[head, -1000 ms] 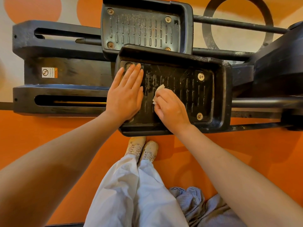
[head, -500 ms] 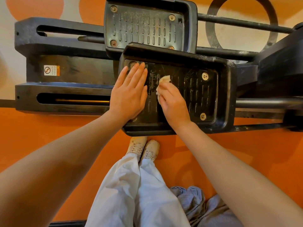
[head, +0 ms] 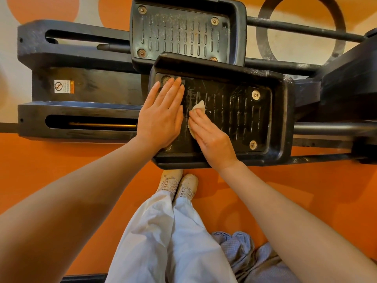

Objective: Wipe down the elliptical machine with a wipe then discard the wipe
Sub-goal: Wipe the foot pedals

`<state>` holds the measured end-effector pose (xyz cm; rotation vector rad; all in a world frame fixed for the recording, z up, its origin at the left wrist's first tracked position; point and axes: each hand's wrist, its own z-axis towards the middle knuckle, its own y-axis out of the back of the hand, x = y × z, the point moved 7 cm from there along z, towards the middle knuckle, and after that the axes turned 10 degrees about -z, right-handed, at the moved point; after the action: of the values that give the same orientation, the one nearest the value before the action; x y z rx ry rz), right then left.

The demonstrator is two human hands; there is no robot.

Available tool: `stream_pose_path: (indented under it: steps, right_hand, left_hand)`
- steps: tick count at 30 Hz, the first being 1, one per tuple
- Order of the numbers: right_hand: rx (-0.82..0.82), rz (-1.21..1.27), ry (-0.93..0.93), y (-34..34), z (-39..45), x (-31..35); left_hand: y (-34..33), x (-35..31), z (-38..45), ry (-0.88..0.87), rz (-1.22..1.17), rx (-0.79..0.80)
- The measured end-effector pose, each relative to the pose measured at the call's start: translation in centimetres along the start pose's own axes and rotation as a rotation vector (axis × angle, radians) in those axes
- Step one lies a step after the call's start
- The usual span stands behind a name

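Observation:
The elliptical machine's near black pedal (head: 279,111) lies in front of me, its ribbed surface streaked with wet marks. My left hand (head: 161,117) rests flat on the pedal's left end, fingers straight and together. My right hand (head: 212,139) lies just beside it and presses a small cream wipe (head: 199,106) onto the ribbed surface with extended fingers. The wipe peeks out past the fingertips and under the hand's left edge; the rest of it is hidden.
A second pedal (head: 236,31) sits just behind the near one. Black slotted rails (head: 81,119) run to the left and metal bars (head: 326,127) to the right. My shoes (head: 177,184) stand on the orange floor below the pedal, and a blue cloth (head: 240,248) lies by my legs.
My right hand slid the wipe away across the pedal, then back toward me and closer to my left hand. My left hand stayed flat in place.

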<state>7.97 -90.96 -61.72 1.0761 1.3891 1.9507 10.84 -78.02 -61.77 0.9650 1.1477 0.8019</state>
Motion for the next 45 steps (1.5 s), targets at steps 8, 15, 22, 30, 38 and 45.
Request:
stream_pose_path:
  steps: [8,15,22,30,38,45]
  right_hand:
    - [-0.033,-0.113,0.167,0.1,0.6,0.1]
    - [-0.072,-0.13,0.137,0.2,0.4,0.3]
    - [-0.071,-0.104,0.149,0.4,0.7,0.4]
    - [-0.022,-0.093,0.168,0.5,1.0,0.5]
    - [0.018,-0.067,0.142,0.4,0.5,0.3]
    - [-0.037,-0.015,0.088,0.7,3.2,-0.5]
  left_hand:
    - [-0.1,0.0,0.0,0.0,0.013,0.002]
    - [-0.3,0.1,0.0,0.005,0.025,0.021]
    - [-0.2,0.1,0.0,0.007,0.022,0.023]
    - [0.0,0.1,0.0,0.007,0.006,0.019]
    - [0.0,0.2,-0.1,-0.016,0.017,0.052]
    - [0.4,0.9,-1.0,-0.014,0.034,0.085]
